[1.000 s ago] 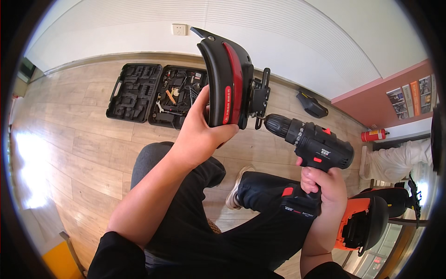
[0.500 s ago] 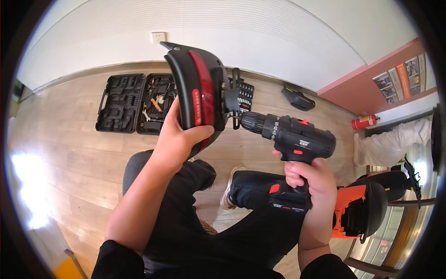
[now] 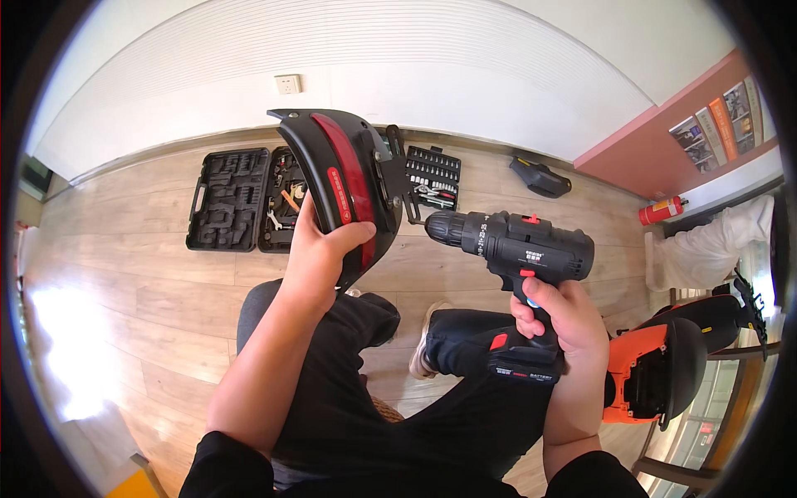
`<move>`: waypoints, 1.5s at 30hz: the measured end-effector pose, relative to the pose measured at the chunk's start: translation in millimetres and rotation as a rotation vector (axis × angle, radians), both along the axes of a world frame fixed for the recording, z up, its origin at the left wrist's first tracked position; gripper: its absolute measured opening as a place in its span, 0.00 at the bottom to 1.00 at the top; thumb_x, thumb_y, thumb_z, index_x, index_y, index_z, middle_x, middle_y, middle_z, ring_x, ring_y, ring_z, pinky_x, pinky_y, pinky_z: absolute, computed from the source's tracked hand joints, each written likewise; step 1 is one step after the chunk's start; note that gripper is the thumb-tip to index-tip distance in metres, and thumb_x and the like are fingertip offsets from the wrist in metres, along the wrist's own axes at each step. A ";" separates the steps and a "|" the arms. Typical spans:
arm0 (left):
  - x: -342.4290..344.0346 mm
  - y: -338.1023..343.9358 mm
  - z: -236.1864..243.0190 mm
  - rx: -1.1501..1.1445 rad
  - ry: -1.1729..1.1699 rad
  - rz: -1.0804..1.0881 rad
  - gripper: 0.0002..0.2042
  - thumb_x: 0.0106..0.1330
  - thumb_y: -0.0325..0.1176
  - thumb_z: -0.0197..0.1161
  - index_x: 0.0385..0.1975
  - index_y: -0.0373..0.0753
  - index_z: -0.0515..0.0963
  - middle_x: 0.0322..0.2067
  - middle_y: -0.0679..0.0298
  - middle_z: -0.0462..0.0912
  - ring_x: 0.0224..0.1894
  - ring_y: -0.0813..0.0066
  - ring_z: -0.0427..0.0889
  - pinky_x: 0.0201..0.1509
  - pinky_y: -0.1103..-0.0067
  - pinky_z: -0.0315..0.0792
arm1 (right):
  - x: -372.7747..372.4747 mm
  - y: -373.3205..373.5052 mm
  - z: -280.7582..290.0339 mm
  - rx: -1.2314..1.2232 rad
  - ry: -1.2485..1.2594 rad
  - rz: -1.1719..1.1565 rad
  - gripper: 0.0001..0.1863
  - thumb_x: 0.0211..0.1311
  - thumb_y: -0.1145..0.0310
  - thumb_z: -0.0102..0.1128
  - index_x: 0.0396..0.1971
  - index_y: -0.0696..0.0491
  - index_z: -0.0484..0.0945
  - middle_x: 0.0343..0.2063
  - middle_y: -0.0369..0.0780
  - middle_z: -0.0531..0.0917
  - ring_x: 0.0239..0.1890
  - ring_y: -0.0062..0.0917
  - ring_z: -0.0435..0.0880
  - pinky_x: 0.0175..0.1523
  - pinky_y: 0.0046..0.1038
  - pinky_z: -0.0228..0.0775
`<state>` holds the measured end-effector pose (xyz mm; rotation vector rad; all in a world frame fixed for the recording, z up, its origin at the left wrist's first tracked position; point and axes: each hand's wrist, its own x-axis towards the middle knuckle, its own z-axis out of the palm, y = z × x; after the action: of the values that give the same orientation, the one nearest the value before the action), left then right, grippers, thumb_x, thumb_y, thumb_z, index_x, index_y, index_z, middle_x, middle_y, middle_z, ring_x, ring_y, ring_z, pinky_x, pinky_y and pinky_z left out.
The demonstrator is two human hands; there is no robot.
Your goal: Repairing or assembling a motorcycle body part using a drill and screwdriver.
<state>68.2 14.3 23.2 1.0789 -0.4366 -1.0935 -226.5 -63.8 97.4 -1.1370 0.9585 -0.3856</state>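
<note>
My left hand (image 3: 320,257) grips a black curved fender (image 3: 311,158), thumb across its front over the red strip (image 3: 340,149). The fender stands tilted in front of my knees. From its right side sticks out a dark slotted metal bracket (image 3: 400,178). A black cordless drill (image 3: 531,245) is in my right hand (image 3: 564,319), its chuck pointing left at the bracket's lower end. Whether the drill's tip touches the bracket I cannot tell. My right thumb lies high on the handle, just under a small red button.
On the wooden floor by the wall lie an open black tool case (image 3: 228,199) and a socket set (image 3: 433,178). A black part (image 3: 540,176) lies farther right. A fire extinguisher (image 3: 662,211) and an orange and black shell (image 3: 643,373) are on the right.
The fender has come down and left, with its bracket tilting. My right thumb has shifted up toward the drill's red button. The whole view has shifted slightly.
</note>
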 end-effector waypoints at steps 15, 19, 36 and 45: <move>0.1 0.2 2.1 0.086 0.022 0.062 0.27 0.55 0.19 0.69 0.57 0.36 0.74 0.44 0.61 0.85 0.44 0.71 0.86 0.52 0.74 0.79 | -2.1 -3.4 -1.2 0.085 -0.149 -0.088 0.23 0.72 0.66 0.62 0.59 0.61 0.68 0.34 0.45 0.80 0.24 0.15 0.73 0.31 0.22 0.66; -2.9 -0.4 3.6 0.077 0.024 0.056 0.26 0.55 0.19 0.69 0.57 0.36 0.74 0.44 0.61 0.85 0.45 0.71 0.86 0.52 0.74 0.79 | -3.3 -2.5 -4.3 0.077 -0.153 -0.141 0.20 0.71 0.69 0.63 0.56 0.59 0.69 0.34 0.43 0.79 0.24 0.15 0.73 0.32 0.23 0.68; -3.7 -0.3 1.1 -0.026 -0.049 -0.051 0.30 0.56 0.15 0.68 0.61 0.37 0.72 0.45 0.65 0.84 0.44 0.78 0.84 0.52 0.78 0.77 | -2.0 2.6 -0.2 0.050 -0.048 -0.033 0.18 0.64 0.76 0.62 0.53 0.61 0.73 0.22 0.36 0.74 0.16 0.13 0.67 0.24 0.22 0.62; -7.1 0.7 3.4 -0.052 -0.156 -0.071 0.33 0.54 0.14 0.68 0.64 0.36 0.69 0.45 0.65 0.82 0.43 0.78 0.81 0.49 0.79 0.75 | 2.8 1.3 3.3 0.049 0.014 0.015 0.19 0.66 0.76 0.64 0.55 0.61 0.76 0.23 0.33 0.75 0.17 0.13 0.66 0.25 0.22 0.60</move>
<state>61.1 15.0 26.6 1.1145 -0.6282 -1.0579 -223.6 -62.6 100.7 -1.1032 0.9665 -0.3406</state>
